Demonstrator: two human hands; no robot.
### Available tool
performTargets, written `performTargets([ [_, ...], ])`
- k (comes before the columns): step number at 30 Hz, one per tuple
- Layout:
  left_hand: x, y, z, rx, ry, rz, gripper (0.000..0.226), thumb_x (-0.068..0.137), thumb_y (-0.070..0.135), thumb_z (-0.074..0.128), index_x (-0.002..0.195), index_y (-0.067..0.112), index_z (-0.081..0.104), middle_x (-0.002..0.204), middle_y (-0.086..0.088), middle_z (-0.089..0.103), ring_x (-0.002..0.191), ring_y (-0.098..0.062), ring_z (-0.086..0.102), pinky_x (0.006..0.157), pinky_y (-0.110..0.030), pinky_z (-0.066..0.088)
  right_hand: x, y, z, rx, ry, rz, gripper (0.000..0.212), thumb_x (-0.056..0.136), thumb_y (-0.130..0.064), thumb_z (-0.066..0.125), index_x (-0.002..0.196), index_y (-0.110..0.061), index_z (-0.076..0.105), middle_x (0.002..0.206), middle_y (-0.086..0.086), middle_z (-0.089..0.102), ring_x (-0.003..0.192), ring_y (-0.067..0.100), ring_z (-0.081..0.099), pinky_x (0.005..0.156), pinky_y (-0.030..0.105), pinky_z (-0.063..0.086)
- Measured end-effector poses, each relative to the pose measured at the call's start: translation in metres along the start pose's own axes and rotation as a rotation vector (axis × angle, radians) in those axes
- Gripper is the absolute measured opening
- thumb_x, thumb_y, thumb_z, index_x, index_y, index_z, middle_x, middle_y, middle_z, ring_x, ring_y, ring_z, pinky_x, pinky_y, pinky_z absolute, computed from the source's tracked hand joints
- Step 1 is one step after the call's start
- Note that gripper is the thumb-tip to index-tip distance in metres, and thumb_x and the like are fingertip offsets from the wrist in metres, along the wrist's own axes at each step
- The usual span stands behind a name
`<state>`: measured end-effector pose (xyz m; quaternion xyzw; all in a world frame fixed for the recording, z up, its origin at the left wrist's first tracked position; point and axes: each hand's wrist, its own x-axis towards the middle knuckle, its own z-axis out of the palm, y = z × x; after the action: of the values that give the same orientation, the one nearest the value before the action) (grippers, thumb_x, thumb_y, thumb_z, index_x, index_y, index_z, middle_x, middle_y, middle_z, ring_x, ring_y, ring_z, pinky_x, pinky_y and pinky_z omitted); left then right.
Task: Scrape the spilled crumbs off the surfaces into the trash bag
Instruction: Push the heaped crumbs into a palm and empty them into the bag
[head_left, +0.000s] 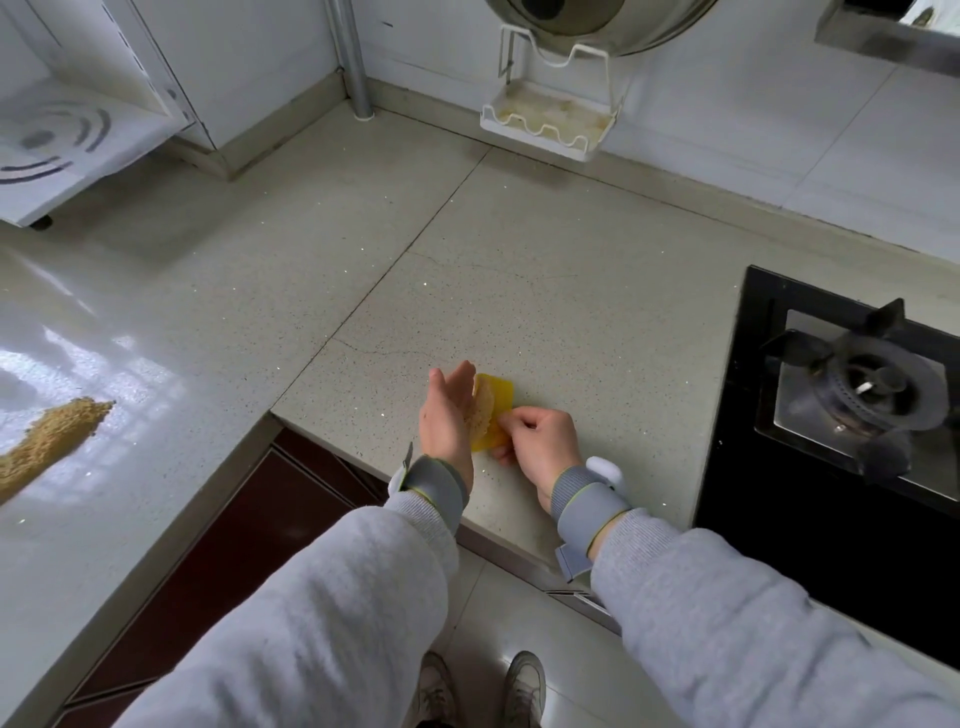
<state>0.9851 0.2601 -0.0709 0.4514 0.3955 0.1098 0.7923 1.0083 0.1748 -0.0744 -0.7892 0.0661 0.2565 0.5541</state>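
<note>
A flat yellow scraper (500, 395) lies on the speckled grey countertop (545, 291) near its front edge, with a small heap of tan crumbs (480, 415) on it. My right hand (537, 441) pinches the scraper's near right side. My left hand (448, 415) stands on edge with fingers straight, pressed against the crumbs from the left. A second, longer streak of crumbs (49, 441) lies on the glossy counter at the far left. No trash bag is in view.
A black gas hob (841, 395) with a burner sits to the right. A white rack with a drip tray (545, 122) stands at the back wall under a steel pan. A white appliance (62, 145) sits back left. Dark red cabinet fronts (249, 525) run below the counter.
</note>
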Motion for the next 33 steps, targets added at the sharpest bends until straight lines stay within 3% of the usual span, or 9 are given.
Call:
performTargets([
  [5, 0.003, 0.011, 0.004, -0.137, 0.081, -0.038, 0.051, 0.103, 0.031, 0.023, 0.122, 0.000, 0.060, 0.128, -0.014, 0.061, 0.122, -0.023, 0.055, 0.104, -0.028, 0.040, 0.000, -0.008, -0.002, -0.017, 0.008, -0.029, 0.023, 0.092, -0.009, 0.054, 0.074, -0.009, 0.067, 0.050, 0.004, 0.057, 0.036, 0.009, 0.048, 0.045, 0.018, 0.045],
  [10, 0.000, 0.017, 0.003, -0.217, 0.131, -0.051, 0.051, 0.103, 0.030, 0.023, 0.123, -0.001, 0.058, 0.128, -0.015, 0.060, 0.124, -0.023, 0.054, 0.099, -0.028, 0.040, 0.003, -0.011, 0.002, -0.005, -0.045, -0.041, 0.018, 0.092, -0.008, 0.055, 0.079, -0.009, 0.067, 0.052, 0.004, 0.057, 0.041, 0.012, 0.051, 0.048, 0.022, 0.048],
  [15, -0.006, 0.018, -0.009, -0.291, 0.226, 0.001, 0.050, 0.103, 0.029, 0.023, 0.124, 0.000, 0.058, 0.130, -0.015, 0.059, 0.124, -0.023, 0.053, 0.111, -0.033, 0.037, 0.004, -0.013, 0.010, -0.041, -0.165, -0.081, 0.016, 0.092, -0.007, 0.055, 0.082, -0.009, 0.067, 0.053, 0.004, 0.058, 0.043, 0.013, 0.055, 0.044, 0.020, 0.048],
  [21, -0.039, 0.018, -0.040, -0.439, 0.380, 0.072, 0.047, 0.103, 0.027, 0.026, 0.125, -0.001, 0.058, 0.130, -0.014, 0.059, 0.124, -0.023, 0.054, 0.109, -0.035, 0.039, -0.016, -0.009, 0.030, -0.121, -0.364, -0.145, 0.009, 0.092, -0.007, 0.054, 0.089, -0.010, 0.063, 0.056, 0.005, 0.056, 0.032, 0.000, 0.051, 0.038, 0.015, 0.045],
  [28, -0.112, 0.012, -0.122, -0.586, 0.634, 0.210, 0.045, 0.102, 0.026, 0.030, 0.124, 0.000, 0.059, 0.128, -0.014, 0.060, 0.121, -0.022, 0.056, 0.111, -0.036, 0.039, -0.088, 0.007, 0.088, -0.295, -0.677, -0.242, 0.028, 0.093, -0.009, 0.053, 0.067, -0.017, 0.061, 0.054, 0.002, 0.056, 0.036, 0.005, 0.051, 0.037, 0.017, 0.043],
  [33, -0.174, -0.004, -0.185, -0.662, 0.817, 0.244, 0.045, 0.101, 0.030, 0.030, 0.123, 0.006, 0.061, 0.127, -0.009, 0.063, 0.121, -0.019, 0.057, 0.111, -0.037, 0.038, -0.159, 0.026, 0.121, -0.375, -0.892, -0.278, 0.028, 0.092, -0.008, 0.053, 0.066, -0.014, 0.062, 0.053, 0.007, 0.055, 0.039, 0.009, 0.050, 0.039, 0.018, 0.042],
])
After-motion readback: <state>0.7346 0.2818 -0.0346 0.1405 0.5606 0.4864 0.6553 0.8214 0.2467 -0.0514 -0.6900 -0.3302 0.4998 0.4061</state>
